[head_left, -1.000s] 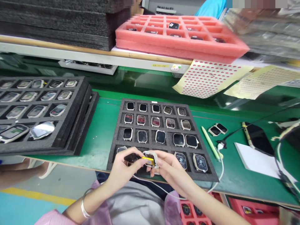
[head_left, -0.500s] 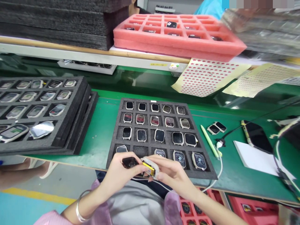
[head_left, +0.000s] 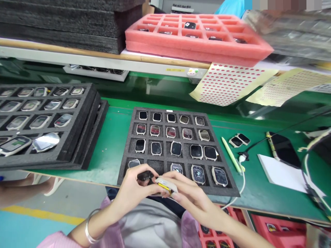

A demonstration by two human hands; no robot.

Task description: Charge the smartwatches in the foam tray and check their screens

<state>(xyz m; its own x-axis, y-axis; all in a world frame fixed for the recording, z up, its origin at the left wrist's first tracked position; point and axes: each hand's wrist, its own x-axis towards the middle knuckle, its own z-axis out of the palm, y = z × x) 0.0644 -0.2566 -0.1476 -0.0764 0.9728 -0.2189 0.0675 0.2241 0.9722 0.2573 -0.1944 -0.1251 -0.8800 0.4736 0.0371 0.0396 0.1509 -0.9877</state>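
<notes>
My left hand [head_left: 138, 184] is closed on a dark watch screen part [head_left: 145, 176], and its thumb reaches to a silver watch case. My right hand [head_left: 190, 193] grips that watch case [head_left: 167, 182], which is tilted with a yellow part [head_left: 164, 187] showing along its open side. Both hands are just above the front edge of a dark grey foam tray [head_left: 165, 158], whose compartments hold several square watches [head_left: 176, 148]. One front-row compartment [head_left: 155, 166] behind my left hand shows no watch. My fingers hide part of the watch case.
Stacked foam trays with watches [head_left: 77, 137] stand at left. A green pen [head_left: 230, 155], two watch pieces [head_left: 239, 140], a white cable [head_left: 243, 182] and a phone [head_left: 284, 150] lie at right. A pink foam tray [head_left: 191, 50] sits on the shelf above. Pink trays [head_left: 281, 237] are below the table edge.
The watch case has been turned, so its yellow part now shows as a thinner strip. The dark screen part has shifted slightly right and up with my left fingers.
</notes>
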